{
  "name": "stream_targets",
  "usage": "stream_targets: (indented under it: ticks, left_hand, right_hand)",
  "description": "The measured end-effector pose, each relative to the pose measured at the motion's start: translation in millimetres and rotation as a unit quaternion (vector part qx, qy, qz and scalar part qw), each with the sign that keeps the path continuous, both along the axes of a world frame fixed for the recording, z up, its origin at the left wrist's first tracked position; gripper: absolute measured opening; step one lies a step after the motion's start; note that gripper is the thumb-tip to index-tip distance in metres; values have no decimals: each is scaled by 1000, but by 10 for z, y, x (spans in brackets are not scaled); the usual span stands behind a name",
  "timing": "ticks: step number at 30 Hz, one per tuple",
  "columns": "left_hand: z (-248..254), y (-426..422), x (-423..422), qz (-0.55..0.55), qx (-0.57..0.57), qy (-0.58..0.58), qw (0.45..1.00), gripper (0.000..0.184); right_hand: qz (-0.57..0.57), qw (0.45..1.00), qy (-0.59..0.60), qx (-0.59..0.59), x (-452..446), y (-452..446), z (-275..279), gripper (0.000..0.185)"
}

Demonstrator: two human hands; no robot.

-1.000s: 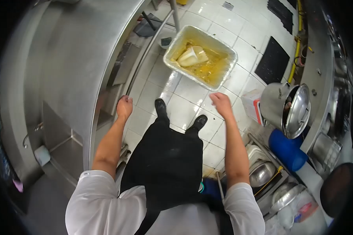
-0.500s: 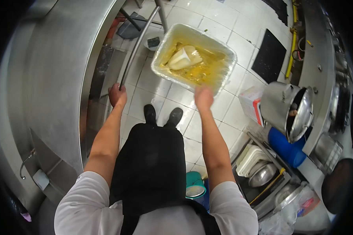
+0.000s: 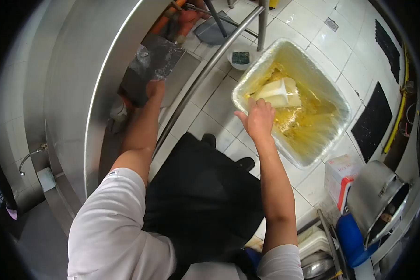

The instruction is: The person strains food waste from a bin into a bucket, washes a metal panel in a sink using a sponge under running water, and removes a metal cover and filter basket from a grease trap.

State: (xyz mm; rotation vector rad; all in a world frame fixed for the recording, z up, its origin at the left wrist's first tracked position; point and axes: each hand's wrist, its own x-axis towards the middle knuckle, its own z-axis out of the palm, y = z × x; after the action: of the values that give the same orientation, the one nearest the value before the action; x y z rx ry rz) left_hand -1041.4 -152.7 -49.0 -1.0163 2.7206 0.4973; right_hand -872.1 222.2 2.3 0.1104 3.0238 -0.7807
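Observation:
A large tub (image 3: pixel 336 100) lined with clear plastic stands on the floor, with wet yellow residue inside. In it lies a cream-coloured cut plastic container (image 3: pixel 276 95). My right hand (image 3: pixel 259 117) is over the tub's near left side, close to that container, thumb spread away from the fingers. My left hand (image 3: pixel 155 88) reaches under the steel counter beside a grey, dirty flat panel (image 3: pixel 165 56). Its fingers are blurred and partly hidden, so what they hold, if anything, does not show.
A metal rail (image 3: pixel 205 74) runs between my arms along the counter (image 3: pixel 86 93). Behind it sits a white bowl with a dark green pad (image 3: pixel 241 58). To the right are a white-and-red box (image 3: pixel 343 177), a large pot (image 3: pixel 375 198), a blue container (image 3: pixel 352 238) and black mats (image 3: pixel 373 121).
My left hand has left the end of the rail and gone further under the counter. My right hand has moved to the cut container. The view has shifted, and the tub appears closer.

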Motion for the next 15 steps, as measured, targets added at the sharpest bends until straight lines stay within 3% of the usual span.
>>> stream_targets:
  ticks: [5, 8, 11, 14, 15]
  left_hand:
    - [-693, -900, -435, 166, 34, -52, 984, 45]
    - [-1235, -1536, -639, 162, 133, 61, 976, 45]
    - [-1246, -1791, -711, 149, 154, 84, 973, 45]
    - [-1125, -1895, -822, -98, -47, -43, 993, 47]
    - [-1139, -1910, -833, -125, -76, -28, 989, 47]
  right_hand:
    - [18, 999, 37, 14, -69, -140, -107, 42]
    - [21, 999, 25, 32, -92, -159, -110, 45]
    - [31, 999, 22, 23, -70, -159, -194, 45]
    - [31, 999, 39, 16, -69, -182, -164, 38]
    - [29, 998, 46, 13, -58, -182, -158, 34]
